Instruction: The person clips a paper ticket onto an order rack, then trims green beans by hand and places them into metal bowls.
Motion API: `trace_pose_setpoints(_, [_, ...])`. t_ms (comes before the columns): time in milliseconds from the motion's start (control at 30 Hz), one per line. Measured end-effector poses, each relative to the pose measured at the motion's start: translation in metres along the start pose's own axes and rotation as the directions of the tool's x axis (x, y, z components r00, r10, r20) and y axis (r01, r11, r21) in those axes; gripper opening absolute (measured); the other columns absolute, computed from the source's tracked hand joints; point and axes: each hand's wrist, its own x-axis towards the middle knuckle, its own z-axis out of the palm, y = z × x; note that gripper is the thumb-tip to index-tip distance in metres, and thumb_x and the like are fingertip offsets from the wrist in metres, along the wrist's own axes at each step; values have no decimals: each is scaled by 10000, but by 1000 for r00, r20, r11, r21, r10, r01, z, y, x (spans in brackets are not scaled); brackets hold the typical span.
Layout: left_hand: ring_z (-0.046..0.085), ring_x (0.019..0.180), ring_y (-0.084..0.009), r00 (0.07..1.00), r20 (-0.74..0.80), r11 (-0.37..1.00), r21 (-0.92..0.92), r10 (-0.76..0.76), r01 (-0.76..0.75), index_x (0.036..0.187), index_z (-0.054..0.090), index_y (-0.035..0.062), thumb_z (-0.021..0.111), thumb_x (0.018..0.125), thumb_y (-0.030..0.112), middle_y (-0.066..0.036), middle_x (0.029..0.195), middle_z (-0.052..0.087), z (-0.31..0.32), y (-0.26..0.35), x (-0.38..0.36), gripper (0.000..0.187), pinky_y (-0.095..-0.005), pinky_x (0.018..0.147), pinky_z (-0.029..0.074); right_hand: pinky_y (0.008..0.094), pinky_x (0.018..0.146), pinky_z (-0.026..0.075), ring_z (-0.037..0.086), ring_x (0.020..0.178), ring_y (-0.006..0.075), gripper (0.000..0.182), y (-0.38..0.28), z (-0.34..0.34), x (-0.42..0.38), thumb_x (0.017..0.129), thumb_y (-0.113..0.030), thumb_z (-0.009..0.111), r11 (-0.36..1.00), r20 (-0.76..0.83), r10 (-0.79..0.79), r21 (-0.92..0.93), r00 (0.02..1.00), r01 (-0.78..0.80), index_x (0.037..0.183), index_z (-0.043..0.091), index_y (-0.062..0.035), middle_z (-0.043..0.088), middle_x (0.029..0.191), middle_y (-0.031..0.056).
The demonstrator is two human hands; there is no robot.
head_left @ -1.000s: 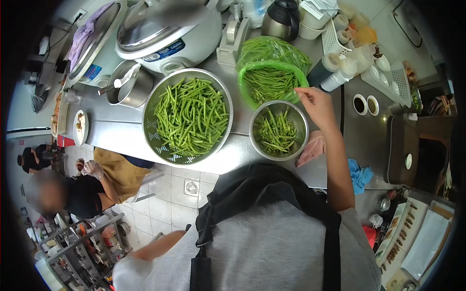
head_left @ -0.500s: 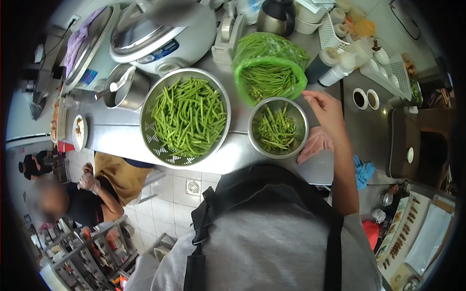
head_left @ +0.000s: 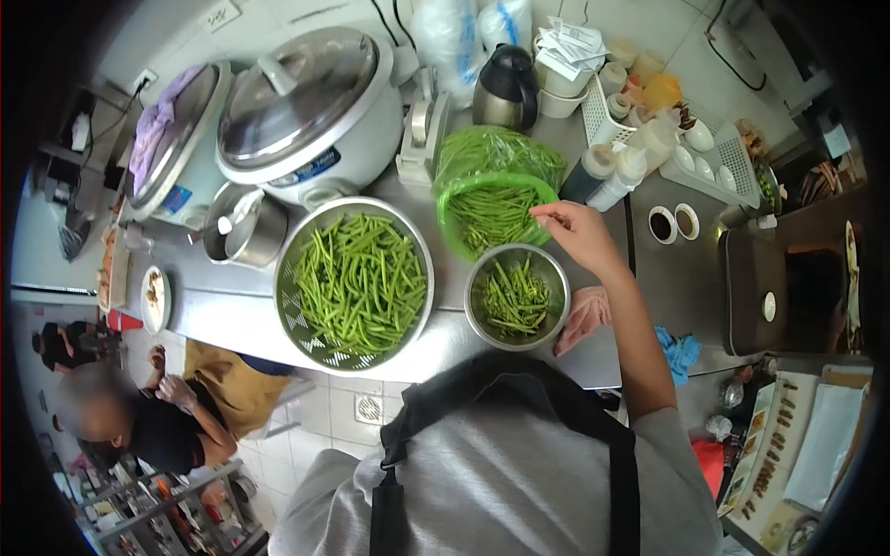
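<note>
My right hand (head_left: 582,236) reaches in from the right, its fingertips over the near right rim of a green plastic bag (head_left: 549,192). Its fingers are drawn together in a pinch; what is between them, if anything, does not show. Long green beans (head_left: 496,213) fill the bag. Just below the hand, a small steel bowl (head_left: 565,310) holds short bean ends and pieces. Farther left, a large perforated steel colander (head_left: 292,324) is heaped with cut green beans (head_left: 362,283). My left hand is out of view.
A pink cloth (head_left: 584,318) lies right of the bowl. Rice cookers (head_left: 301,116), a steel pot (head_left: 264,232), a tape dispenser (head_left: 419,139) and a thermos (head_left: 506,88) line the back. Sauce bottles (head_left: 616,176) stand behind my hand. A gloved person (head_left: 171,426) is at the left.
My right hand has moved left, from beside the bag to over its rim. The view has tilted up, so the counter things sit lower.
</note>
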Motion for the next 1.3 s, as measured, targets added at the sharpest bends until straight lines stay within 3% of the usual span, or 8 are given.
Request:
trace_pose_setpoints(300, [662,822,-281,997,-19,997,40,70,-69,953,698,34,698,771,228,-125,863,702,-33,48,26,266,-363,752,501,379,761,526,676,822,320,226,51,33,32,832,-179,629,998,10,35,-57,999,-35,1017,721,-86,691,903,184])
trace_pose_setpoints(767, [660,818,-282,997,45,997,51,-62,60,944,699,34,701,765,223,-125,856,701,-24,19,-7,260,-365,747,500,397,772,520,656,843,320,184,86,34,-4,800,-90,600,957,223,92,-290,971,-25,920,740,-94,686,898,138])
trace_pose_setpoints(900, [659,817,-282,986,118,985,136,-119,103,941,699,34,701,764,222,-125,854,701,-22,16,-32,258,-365,746,499,345,722,518,671,810,233,203,74,38,-17,826,-194,669,969,82,240,34,967,-243,977,724,-69,700,859,113])
trace_pose_setpoints(1067, [658,816,-282,905,373,906,422,-204,30,937,699,35,702,762,221,-126,851,701,-51,70,-106,256,-366,744,499,252,640,451,578,727,73,239,64,60,-43,896,-212,658,915,-147,338,283,930,-288,1013,685,-6,682,811,31])
trace_pose_setpoints(1167, [658,815,-283,785,563,773,608,-260,-180,935,699,35,702,760,220,-126,850,701,-93,137,-141,255,-367,743,499,297,661,458,598,709,148,353,57,63,-75,904,-335,634,943,-43,321,102,946,-316,1020,675,-4,667,776,95])
trace_pose_setpoints(1233, [665,773,-210,851,524,689,602,39,-403,840,673,24,671,766,191,-113,820,702,-133,176,-138,183,-323,682,495,337,702,467,619,735,231,452,51,56,-87,899,-421,622,939,38,344,-45,938,-342,1051,653,4,645,774,185])
trace_pose_setpoints(1267, [667,744,-244,847,504,400,820,-169,-409,832,684,47,646,765,156,-126,796,685,-144,215,-114,134,-354,640,490,347,714,472,625,750,250,475,51,52,-87,893,-439,624,923,87,384,-41,919,-382,1040,652,12,647,778,187])
trace_pose_setpoints(1300, [667,739,-275,903,306,436,799,301,-415,884,691,51,621,788,145,-139,778,669,-153,236,-108,152,-384,637,489,358,727,477,632,764,269,498,52,46,-85,887,-457,626,908,143,418,-41,897,-416,1030,651,19,650,783,189])
